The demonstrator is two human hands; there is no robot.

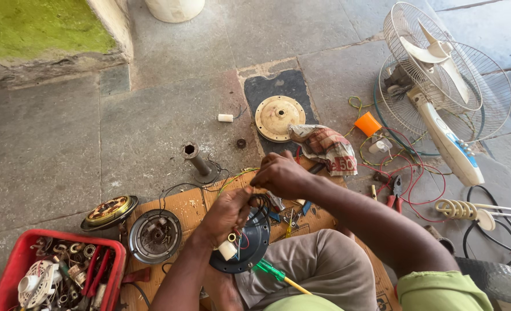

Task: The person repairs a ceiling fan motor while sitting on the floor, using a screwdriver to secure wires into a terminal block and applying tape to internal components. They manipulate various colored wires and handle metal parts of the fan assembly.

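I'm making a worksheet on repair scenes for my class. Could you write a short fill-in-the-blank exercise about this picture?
1. The left hand and the right hand work on black wires above a dark round ____.
2. The crate of spare parts at lower left is ____ in colour.
3. A screwdriver with a ____ handle lies on the person's lap.
4. The pedestal fan lies on the stone ____.

Missing words: plate; red; green; floor
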